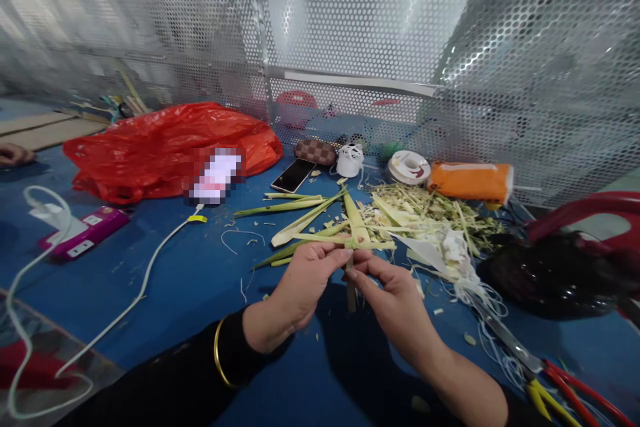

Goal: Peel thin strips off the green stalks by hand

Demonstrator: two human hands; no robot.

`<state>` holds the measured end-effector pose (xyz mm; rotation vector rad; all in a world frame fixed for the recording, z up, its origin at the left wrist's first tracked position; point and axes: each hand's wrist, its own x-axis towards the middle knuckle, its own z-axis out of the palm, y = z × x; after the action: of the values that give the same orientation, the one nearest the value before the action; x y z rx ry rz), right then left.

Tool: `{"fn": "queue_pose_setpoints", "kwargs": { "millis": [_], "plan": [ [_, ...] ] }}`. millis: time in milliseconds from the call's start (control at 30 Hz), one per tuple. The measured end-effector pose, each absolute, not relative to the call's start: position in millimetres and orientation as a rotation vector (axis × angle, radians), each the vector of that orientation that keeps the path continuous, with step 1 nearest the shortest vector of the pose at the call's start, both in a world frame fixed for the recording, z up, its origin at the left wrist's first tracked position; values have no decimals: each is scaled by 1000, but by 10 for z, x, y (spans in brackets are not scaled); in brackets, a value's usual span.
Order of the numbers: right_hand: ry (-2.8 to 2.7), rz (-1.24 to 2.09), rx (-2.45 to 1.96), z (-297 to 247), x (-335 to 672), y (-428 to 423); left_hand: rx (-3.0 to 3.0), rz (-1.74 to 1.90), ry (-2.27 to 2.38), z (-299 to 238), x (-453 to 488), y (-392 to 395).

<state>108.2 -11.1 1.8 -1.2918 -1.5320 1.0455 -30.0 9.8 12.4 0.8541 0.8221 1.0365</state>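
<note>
Above the blue table [200,307], my left hand [303,280] pinches a pale green leaf strip [352,293] between thumb and fingers. Thumb and fingertips of my right hand [393,290] close on the same strip from the other side, a little lower. One end hangs down below my fingers, and at the top it meets other strips in a crossing; the exact fold is partly hidden. Just beyond my hands lie loose long leaves [305,219]. A heap of shredded leaf scraps [430,213] spreads to their right.
Scissors [525,353] lie at right among tangled white thread, near a black plastic bag [550,277]. A thread spool [410,167], orange packet [470,180], dark phone [294,175] and red bag [165,140] line the back. A charging cable [150,273] runs left. Another person's hand [15,155] shows far left.
</note>
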Motion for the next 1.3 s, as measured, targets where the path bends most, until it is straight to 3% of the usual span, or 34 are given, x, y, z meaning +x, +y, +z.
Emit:
{"fn": "queue_pose_setpoints", "kwargs": {
  "millis": [467, 700, 900, 1300],
  "plan": [
    [-1739, 941, -1258, 73, 1114, -131, 846, 1040, 821, 108, -326, 139],
    [-1816, 153, -1354, 221, 1322, -42, 810, 997, 881, 202, -374, 164],
    [-1854, 596, -1379, 147, 1311, 41, 935, 963, 981, 175, -353, 140],
    [-1864, 660, -1398, 241, 1294, -56, 993, 977, 1035, 213, -359, 182]
  ]
}}
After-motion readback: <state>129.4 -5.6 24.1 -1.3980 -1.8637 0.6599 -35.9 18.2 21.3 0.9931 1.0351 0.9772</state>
